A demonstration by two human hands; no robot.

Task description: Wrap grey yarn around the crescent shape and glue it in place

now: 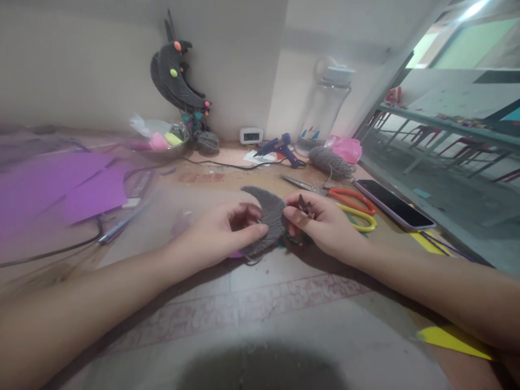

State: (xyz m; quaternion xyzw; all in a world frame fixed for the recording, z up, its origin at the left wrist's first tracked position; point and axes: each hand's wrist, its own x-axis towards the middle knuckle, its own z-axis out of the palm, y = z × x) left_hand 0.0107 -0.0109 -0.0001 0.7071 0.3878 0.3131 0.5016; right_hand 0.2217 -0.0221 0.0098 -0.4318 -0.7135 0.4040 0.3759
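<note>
A crescent shape wrapped in grey yarn (268, 216) lies between my hands near the middle of the table. My left hand (221, 230) pinches its left side with thumb and fingers closed. My right hand (320, 222) presses fingertips on its right edge, fingers curled, with a small dark thing held between them that I cannot make out. A strand of grey yarn runs from the crescent towards a loose bundle of grey yarn (331, 162) further back.
Orange and yellow scissors (345, 203) and a phone (394, 205) lie to the right. A blue glue gun (280, 149), water bottle (325, 108), small clock (251, 135), a finished dark crescent ornament (174, 76), a bowl of coloured bits (162, 142) and purple sheets (60, 192) stand around.
</note>
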